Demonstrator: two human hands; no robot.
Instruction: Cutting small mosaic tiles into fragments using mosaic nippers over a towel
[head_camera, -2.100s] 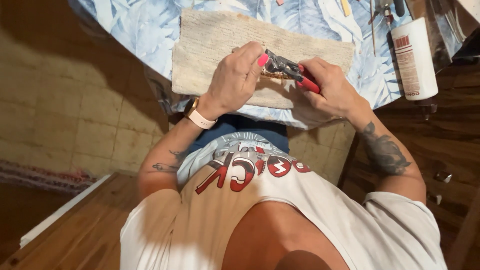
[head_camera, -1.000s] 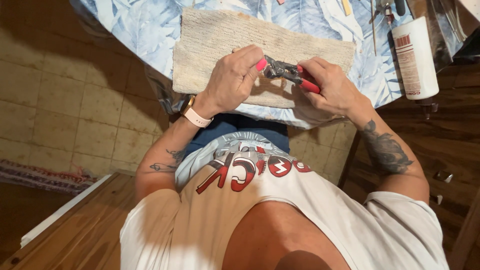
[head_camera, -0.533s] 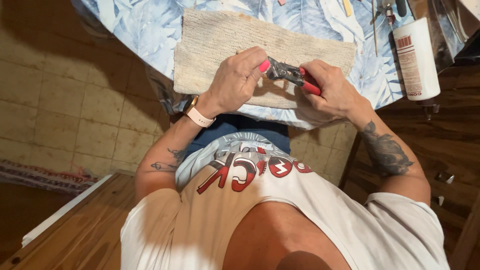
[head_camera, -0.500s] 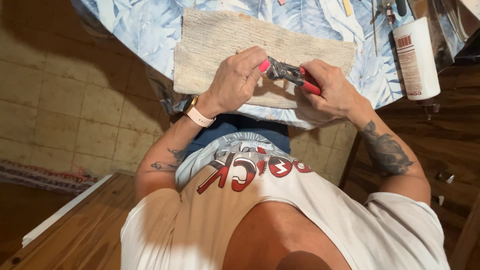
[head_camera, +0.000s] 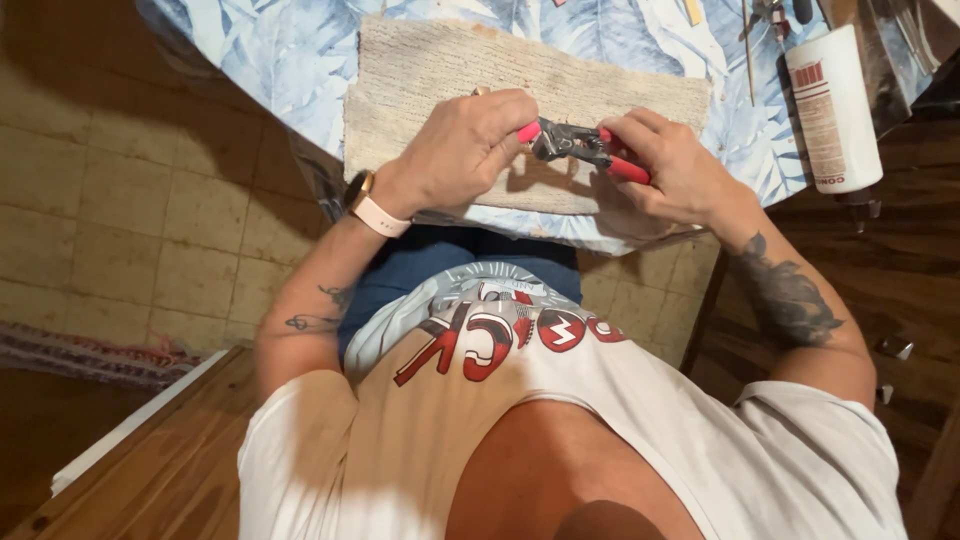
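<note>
Head view: both hands (head_camera: 470, 150) grip red-handled pliers (head_camera: 580, 150).

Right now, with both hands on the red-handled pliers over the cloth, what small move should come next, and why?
Probably a gentle squeeze with the right hand: it grips the red handles of the pliers, whose metal head meets the left hand fingertips. Whatever they pinch there is too small to tell. Both hands stay above the beige cloth.
</note>
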